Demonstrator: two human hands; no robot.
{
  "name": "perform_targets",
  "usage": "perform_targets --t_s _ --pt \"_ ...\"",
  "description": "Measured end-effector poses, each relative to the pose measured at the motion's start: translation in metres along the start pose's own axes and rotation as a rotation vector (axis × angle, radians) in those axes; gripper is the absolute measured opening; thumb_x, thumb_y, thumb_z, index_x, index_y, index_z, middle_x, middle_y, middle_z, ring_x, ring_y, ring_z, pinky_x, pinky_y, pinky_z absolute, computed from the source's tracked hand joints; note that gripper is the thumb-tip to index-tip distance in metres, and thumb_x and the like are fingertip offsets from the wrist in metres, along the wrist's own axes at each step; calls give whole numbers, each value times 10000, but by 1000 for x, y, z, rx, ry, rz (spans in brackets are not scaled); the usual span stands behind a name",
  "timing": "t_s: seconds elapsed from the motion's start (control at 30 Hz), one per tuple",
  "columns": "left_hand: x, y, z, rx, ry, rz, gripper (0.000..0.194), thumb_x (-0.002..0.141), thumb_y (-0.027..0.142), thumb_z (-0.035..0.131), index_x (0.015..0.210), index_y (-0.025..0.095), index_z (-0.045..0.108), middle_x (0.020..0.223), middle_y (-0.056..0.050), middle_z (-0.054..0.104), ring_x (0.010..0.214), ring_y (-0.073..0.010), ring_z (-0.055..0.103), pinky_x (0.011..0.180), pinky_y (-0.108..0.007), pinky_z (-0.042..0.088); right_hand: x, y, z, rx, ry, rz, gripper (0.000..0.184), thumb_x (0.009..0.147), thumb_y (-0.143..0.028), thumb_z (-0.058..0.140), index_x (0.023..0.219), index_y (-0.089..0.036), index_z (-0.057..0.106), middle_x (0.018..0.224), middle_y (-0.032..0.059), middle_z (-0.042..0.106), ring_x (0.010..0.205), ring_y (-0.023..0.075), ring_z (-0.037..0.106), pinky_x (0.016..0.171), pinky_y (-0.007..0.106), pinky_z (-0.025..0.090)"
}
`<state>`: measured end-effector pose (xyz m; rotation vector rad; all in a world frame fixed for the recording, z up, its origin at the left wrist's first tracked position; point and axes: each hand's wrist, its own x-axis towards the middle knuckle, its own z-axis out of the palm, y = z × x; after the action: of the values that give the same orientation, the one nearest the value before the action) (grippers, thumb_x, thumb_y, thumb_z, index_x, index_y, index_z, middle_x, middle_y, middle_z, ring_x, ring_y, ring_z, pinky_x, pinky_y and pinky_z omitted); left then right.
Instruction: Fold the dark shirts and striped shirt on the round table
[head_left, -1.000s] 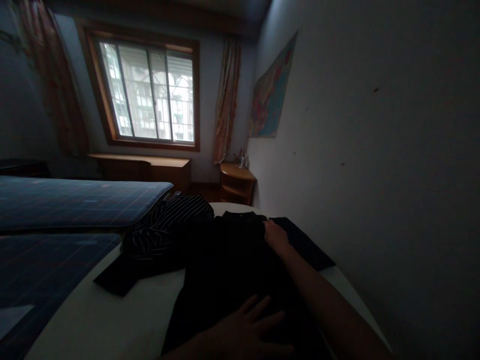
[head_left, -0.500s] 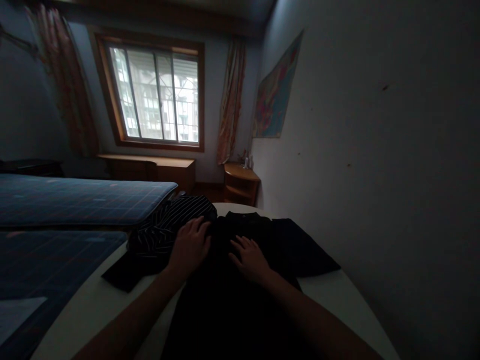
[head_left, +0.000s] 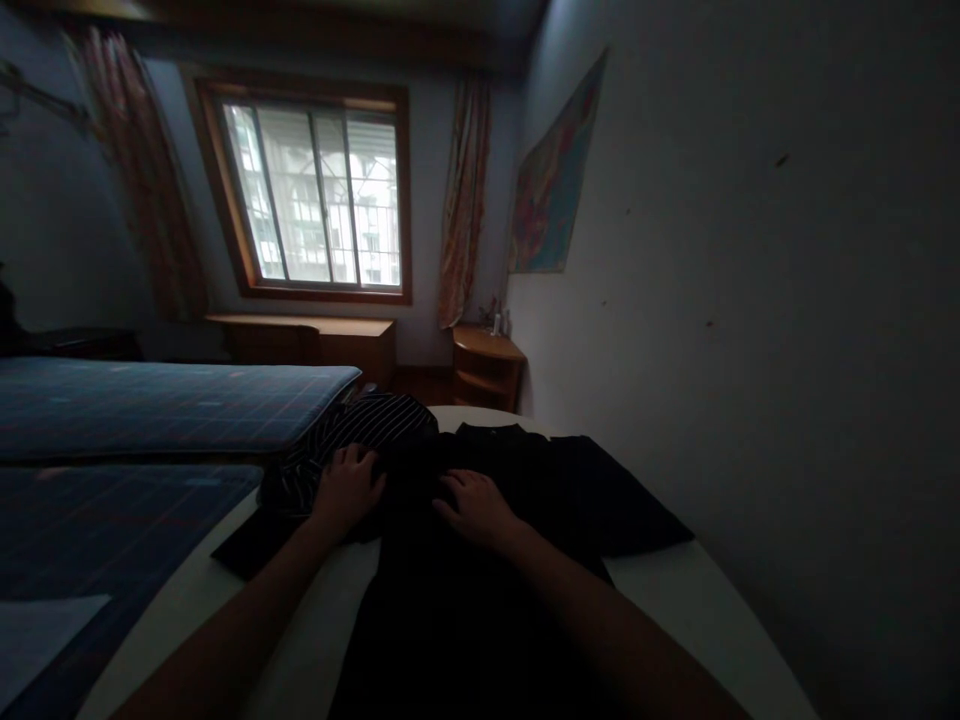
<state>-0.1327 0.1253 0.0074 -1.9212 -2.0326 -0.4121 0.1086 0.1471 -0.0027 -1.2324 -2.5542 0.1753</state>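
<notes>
A black short-sleeved shirt (head_left: 480,610) lies spread over a pale round table (head_left: 675,610), its collar at the far side and a sleeve out to either side. My left hand (head_left: 348,492) rests on the left part of the shirt near the sleeve, fingers stretched out. On the shirt's chest lies my right hand (head_left: 477,508), also with fingers extended and the palm down. Beside my left hand, a bunched black garment with white stripes (head_left: 382,418) sits at the table's far left. Dark cloth hides the finer folds.
Two blue plaid mattresses (head_left: 172,400) stand to the left of the table. A white wall (head_left: 787,430) runs close along the right. Beyond the table are a wooden corner shelf (head_left: 487,345), a low wooden desk (head_left: 352,327) and a window (head_left: 322,200).
My left hand has slid left and a little nearer across the shirt towards its left sleeve. My right hand has shifted slightly left. The view has turned a little.
</notes>
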Motion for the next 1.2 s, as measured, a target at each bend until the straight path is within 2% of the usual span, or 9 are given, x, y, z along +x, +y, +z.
perform_targets --t_s 0.23,0.43,0.57,0.67,0.77,0.93,1.03,1.13,1.2 --pt "3 -5 21 -5 22 -68 325 922 358 511 1126 157 663 1337 -170 509 1265 -329 426 977 -441 442 28 -24 28 99 -130 -56 659 970 -555 373 1515 -184 362 1579 132 333 1461 344 250 1170 557 184" --pt "12 -16 18 -85 -7 -131 384 893 449 533 1112 170 679 1282 -143 550 1228 -317 470 996 -400 428 18 -22 34 138 -123 -35 716 953 -584 390 1554 -214 269 1618 104 238 1491 319 167 1198 516 122" --pt "12 -18 6 -98 -26 -186 297 896 387 526 1033 161 663 1143 -121 611 1115 -287 553 940 -375 455 14 -20 32 136 -119 -36 744 944 -594 403 1561 -208 248 1624 113 213 1492 327 159 1198 506 130" --pt "10 -12 -10 -65 8 -136 200 888 313 535 974 179 654 1146 -107 627 1095 -284 568 912 -376 454 16 -20 34 140 -109 -5 785 935 -623 397 1565 -185 231 1626 131 198 1495 334 136 1197 495 138" --pt "8 -2 -27 -47 23 -84 164 911 277 508 959 187 637 1024 -94 676 1029 -282 607 882 -378 448 19 -20 36 142 -126 13 790 947 -632 349 1570 -168 204 1625 144 186 1498 335 116 1196 518 107" --pt "6 18 -43 -235 -27 -97 107 949 261 498 987 203 578 1002 -56 695 910 -219 669 766 -308 460 25 -20 36 141 -185 -10 726 974 -537 339 1572 -156 183 1628 147 165 1501 339 88 1190 553 70" --pt "4 24 -46 -350 -97 -110 173 919 277 582 1074 214 540 1070 -49 692 948 -211 680 750 -283 468 30 -17 31 192 -168 10 720 966 -492 384 1554 -107 229 1600 178 252 1487 333 178 1188 531 127" --pt "1 25 -48 -356 -204 -81 377 852 172 643 1198 201 494 1183 -86 668 1047 -231 666 816 -289 473 41 -7 22 335 -93 73 659 972 -411 407 1524 -75 279 1499 213 436 1379 291 425 1134 441 298" --pt "0 28 -51 -354 -249 -62 442 835 87 613 1242 190 474 1199 -101 665 1059 -234 666 836 -291 473 54 2 16 478 -26 178 601 978 -398 417 1493 -98 339 1392 190 559 1265 265 548 1066 393 382"
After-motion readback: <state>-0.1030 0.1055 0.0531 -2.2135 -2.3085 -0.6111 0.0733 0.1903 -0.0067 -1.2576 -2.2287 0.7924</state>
